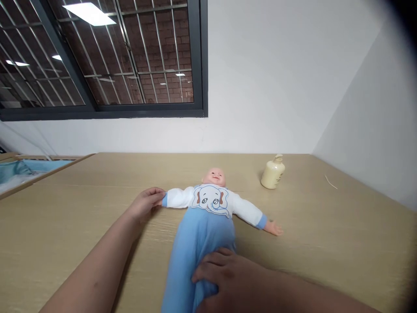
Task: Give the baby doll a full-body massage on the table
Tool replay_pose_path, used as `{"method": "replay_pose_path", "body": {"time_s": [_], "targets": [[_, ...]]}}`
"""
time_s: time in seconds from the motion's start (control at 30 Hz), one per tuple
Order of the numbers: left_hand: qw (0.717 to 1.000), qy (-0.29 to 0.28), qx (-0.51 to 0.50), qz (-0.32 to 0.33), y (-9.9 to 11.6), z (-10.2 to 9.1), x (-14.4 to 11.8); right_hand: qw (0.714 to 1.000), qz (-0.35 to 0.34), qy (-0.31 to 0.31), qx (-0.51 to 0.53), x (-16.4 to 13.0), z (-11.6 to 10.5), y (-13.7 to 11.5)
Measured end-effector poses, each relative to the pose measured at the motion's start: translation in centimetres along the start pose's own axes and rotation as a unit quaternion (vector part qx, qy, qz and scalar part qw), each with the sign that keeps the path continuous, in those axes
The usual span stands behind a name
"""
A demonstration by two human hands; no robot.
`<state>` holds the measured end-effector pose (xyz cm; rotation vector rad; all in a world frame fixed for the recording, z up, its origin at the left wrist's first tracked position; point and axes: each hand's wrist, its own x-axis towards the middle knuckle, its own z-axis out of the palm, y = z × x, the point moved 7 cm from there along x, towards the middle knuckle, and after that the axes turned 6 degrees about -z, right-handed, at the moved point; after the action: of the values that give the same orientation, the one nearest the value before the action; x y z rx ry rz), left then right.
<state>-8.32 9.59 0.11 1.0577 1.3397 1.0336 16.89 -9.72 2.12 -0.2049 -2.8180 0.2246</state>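
Note:
A baby doll (208,221) in a white top with an elephant face and blue trousers lies on its back on the wooden tabletop, its head toward the wall and both arms spread. At the left, my left hand (148,203) pinches the doll's hand just past the blue cuff. Lower down, my right hand (224,278) is curled over one trouser leg, fingers bent around the cloth. The doll's other hand (273,227) lies free at the right, palm showing. Its feet are beyond the bottom of the picture.
A cream pump bottle (273,174) stands upright behind the doll's free arm. Farther right lies a thin pale string (331,182). A white wall (260,87) with a barred window (146,111) rises behind the table. At the far left is a wood-edged crib-like box with blue cloth (42,165).

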Motion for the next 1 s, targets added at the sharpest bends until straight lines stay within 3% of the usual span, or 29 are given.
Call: {"method": "replay_pose_path", "body": {"time_s": [0.1,0.17,0.27,0.33,0.4,0.47,0.53,0.63,0.83,1.0], "targets": [[0.990,0.050,0.131,0.028,1.1,0.0,-0.6,0.998,0.019,0.029,0.049,-0.1,-1.1,0.0],[0.957,0.100,0.266,0.058,2.3,0.1,-1.2,0.991,0.057,0.072,0.099,-0.4,-2.5,0.7],[0.878,0.175,0.419,0.149,4.6,1.4,-2.8,0.967,0.179,0.142,0.109,-1.4,-4.7,3.2],[0.852,0.175,0.451,0.202,5.7,3.4,-4.2,0.940,0.301,0.152,0.058,-2.6,-5.7,5.5],[0.857,0.130,0.454,0.205,5.7,5.6,-5.4,0.903,0.412,0.120,0.016,-4.0,-6.1,7.6],[0.873,0.066,0.453,0.167,5.0,7.8,-6.5,0.874,0.481,0.066,0.008,-5.1,-5.8,9.0],[0.876,0.015,0.460,0.143,4.3,9.5,-7.6,0.856,0.515,0.028,0.022,-5.9,-5.3,9.7],[0.877,-0.007,0.461,0.135,3.6,10.7,-8.5,0.843,0.534,0.022,0.056,-6.5,-4.6,10.2],[0.914,-0.025,0.392,0.103,2.5,11.1,-8.5,0.832,0.516,0.121,0.163,-5.8,-3.4,10.4],[0.948,-0.042,0.290,0.120,2.2,11.3,-9.0,0.837,0.458,0.236,0.182,-4.6,-5.4,9.2]]}}
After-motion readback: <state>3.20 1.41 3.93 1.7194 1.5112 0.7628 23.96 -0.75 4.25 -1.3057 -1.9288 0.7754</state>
